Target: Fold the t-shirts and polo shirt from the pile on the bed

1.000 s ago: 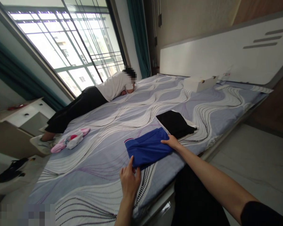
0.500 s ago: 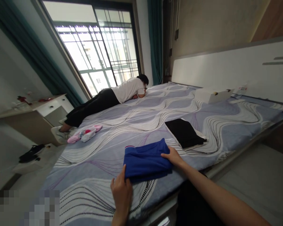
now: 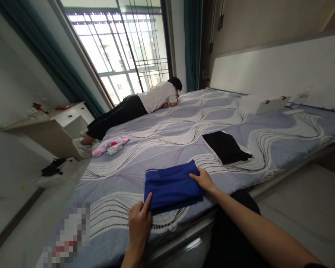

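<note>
A folded blue garment point(image 3: 171, 186) lies near the bed's front edge, with a white and dark red trim at its far left corner. My left hand point(image 3: 139, 219) is at its near left corner: one digit lies on top of the cloth and the other fingers curl at the edge, partly hidden. Gripping the right edge is my right hand point(image 3: 205, 180), its thumb on top and the remaining fingers out of sight. Beyond it a folded black garment point(image 3: 226, 147) rests on a whitish cloth point(image 3: 248, 157).
The bed point(image 3: 162, 152) has a wavy-patterned sheet. A person point(image 3: 158, 96) lies across its far left side. Pink and white clothing point(image 3: 111, 146) is bunched near that person's feet. A white box point(image 3: 264, 105) stands by the headboard point(image 3: 279, 67). A low cabinet point(image 3: 48, 130) is at left.
My view has tilted down a little and shifted left. My left hand has slid slightly along the garment's left edge, one digit now further onto the cloth. My right hand keeps its hold.
</note>
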{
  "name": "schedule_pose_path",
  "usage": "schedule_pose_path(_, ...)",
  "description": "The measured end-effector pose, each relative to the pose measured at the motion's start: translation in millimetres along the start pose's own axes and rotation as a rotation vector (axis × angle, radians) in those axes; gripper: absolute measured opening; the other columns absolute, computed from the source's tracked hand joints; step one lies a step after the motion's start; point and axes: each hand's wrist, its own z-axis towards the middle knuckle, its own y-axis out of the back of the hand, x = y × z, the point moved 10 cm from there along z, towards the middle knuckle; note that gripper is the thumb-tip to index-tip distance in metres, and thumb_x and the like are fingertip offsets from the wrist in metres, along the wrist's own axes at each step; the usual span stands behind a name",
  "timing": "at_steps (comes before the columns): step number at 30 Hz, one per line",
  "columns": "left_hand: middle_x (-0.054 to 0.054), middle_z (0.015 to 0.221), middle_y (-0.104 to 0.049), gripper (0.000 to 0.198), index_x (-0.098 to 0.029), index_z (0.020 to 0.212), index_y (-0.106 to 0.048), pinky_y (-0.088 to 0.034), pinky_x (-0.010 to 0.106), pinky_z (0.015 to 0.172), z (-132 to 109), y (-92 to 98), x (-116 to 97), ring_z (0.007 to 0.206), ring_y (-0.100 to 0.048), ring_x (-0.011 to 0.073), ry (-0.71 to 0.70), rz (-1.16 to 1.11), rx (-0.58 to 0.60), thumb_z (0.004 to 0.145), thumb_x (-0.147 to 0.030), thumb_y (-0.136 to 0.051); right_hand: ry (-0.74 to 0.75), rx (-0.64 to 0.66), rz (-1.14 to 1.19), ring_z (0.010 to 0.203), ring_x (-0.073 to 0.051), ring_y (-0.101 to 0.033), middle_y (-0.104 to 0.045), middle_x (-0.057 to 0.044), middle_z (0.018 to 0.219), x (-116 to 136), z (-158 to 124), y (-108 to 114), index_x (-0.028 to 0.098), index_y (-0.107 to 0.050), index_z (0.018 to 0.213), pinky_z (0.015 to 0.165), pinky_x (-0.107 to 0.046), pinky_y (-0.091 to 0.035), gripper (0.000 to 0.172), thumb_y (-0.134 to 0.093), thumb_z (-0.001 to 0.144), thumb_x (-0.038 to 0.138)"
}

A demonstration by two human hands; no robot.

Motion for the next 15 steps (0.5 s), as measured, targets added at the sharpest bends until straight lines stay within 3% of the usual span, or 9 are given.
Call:
schedule_pose_path(5, 0.0, 0.074, -0.05, 0.06, -0.024, 0.133, -0.061, -0.046, 0.03, 0.074, -10.6, -8.1, 11.3, 0.071, -0.05, 0.0164, -0.025, -0.053, 0.039, 0.078, -0.004, -0.047, -0.061, 0.032, -0.145, 0.097, -0.025, -0.068, -0.073, -0.012, 0.104, 0.7, -3.6, 2.3, 0.014, -0.067, 0.102, 0.084, -0.031, -0.049, 0.032, -0.072, 0.076, 0.031)
schedule_pose_path(8, 0.002, 0.076, -0.053, 0.057, -0.026, 0.127, -0.066, -0.049, 0.034, 0.075, -6.8, -0.4, 15.2, 0.075, -0.052, 0.0184, -0.031, -0.095, 0.114, 0.075, -0.007, -0.052, -0.081, 0.075, -0.307, 0.102, -0.028, -0.066, -0.072, -0.014, 0.107, 1.5, -13.7, 6.7, 0.012, -0.063, 0.113, 0.087, -0.033, -0.048, 0.041, -0.073, 0.076, 0.029)
schedule_pose_path(10, 0.004, 0.082, -0.056, 0.051, -0.028, 0.112, -0.074, -0.052, 0.037, 0.078, 4.2, 9.7, 11.4, 0.082, -0.054, 0.0205, -0.033, -0.128, 0.153, 0.071, -0.007, -0.053, -0.087, 0.058, -0.44, 0.106, -0.031, -0.065, -0.069, -0.019, 0.113, 10.2, -20.3, 10.6, 0.008, -0.056, 0.127, 0.089, -0.036, -0.048, 0.053, -0.069, 0.078, 0.025)
schedule_pose_path(12, 0.007, 0.098, -0.061, 0.047, -0.028, 0.1, -0.078, -0.052, 0.041, 0.088, 23.5, 19.5, -1.6, 0.096, -0.056, 0.0235, -0.051, -0.175, 0.153, 0.069, -0.006, -0.051, -0.041, -0.037, -0.56, 0.116, -0.035, -0.059, -0.06, -0.025, 0.127, 33.3, -26.4, 10.6, 0.005, -0.042, 0.142, 0.097, -0.041, -0.044, 0.065, -0.062, 0.083, 0.022)
schedule_pose_path(15, 0.008, 0.134, -0.056, 0.051, -0.024, 0.123, -0.068, -0.045, 0.043, 0.107, 60.2, 14.1, -33.0, 0.128, -0.047, 0.0247, -0.101, -0.218, 0.139, 0.082, -0.009, -0.042, 0.207, -0.091, -0.623, 0.139, -0.034, -0.036, -0.039, -0.022, 0.151, 85.8, -39.5, -26.2, 0.01, -0.03, 0.153, 0.114, -0.047, -0.027, 0.067, -0.048, 0.091, 0.028)
